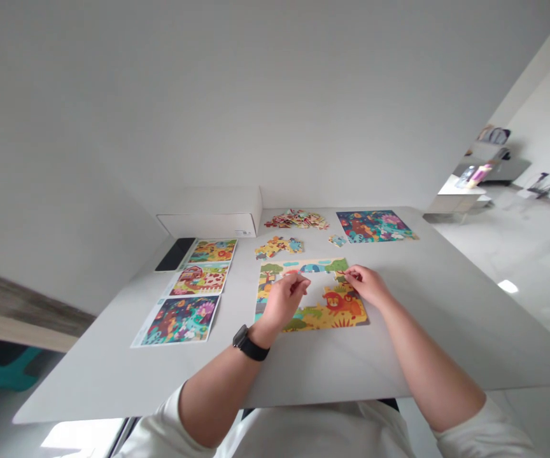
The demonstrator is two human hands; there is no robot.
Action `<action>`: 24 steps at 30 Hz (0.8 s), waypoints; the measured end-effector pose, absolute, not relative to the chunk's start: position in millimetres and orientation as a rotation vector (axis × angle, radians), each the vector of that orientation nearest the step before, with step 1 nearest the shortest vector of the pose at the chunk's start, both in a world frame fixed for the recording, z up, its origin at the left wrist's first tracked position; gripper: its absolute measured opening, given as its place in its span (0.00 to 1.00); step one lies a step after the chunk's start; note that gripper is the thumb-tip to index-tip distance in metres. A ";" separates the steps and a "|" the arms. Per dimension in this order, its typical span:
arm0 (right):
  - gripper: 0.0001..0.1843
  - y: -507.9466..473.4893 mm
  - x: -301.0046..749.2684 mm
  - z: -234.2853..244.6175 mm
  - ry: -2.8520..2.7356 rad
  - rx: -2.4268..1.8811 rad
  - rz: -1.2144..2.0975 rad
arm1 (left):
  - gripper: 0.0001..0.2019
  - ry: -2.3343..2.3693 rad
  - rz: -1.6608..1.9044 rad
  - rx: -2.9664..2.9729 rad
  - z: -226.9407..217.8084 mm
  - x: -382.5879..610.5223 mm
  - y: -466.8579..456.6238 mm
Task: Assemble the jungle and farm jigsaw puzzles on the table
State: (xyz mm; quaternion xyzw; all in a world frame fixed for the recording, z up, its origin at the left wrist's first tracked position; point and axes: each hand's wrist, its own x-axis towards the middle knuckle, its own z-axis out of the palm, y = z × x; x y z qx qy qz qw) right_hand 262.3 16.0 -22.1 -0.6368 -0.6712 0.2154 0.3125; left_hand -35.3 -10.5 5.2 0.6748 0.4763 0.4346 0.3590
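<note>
A partly assembled jigsaw puzzle (344,318) with lions, trees and a blue animal lies in front of me. A bare gap shows in its middle. My left hand (285,298), a black watch on its wrist, is over the puzzle's left half. Its fingers are curled together, and what they hold, if anything, is hidden. At the puzzle's upper right edge, my right hand (369,285) has its thumb and fingertips pinched on a puzzle piece (340,277) beside the gap. Behind the puzzle lies a small group of loose yellow and blue pieces (279,247).
Three picture sheets (179,320) lie at left beside a black phone-like slab (174,254). Behind them stands a white box (208,224). A pile of reddish pieces (296,219), a dark, colourful puzzle (375,226) and loose light-blue pieces (337,240) lie towards the back wall.
</note>
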 end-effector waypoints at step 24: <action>0.07 107.9 225.1 19.0 -1.940 -1.513 0.566 | 0.21 1.071 1.864 0.880 77.0 -115.1 129.6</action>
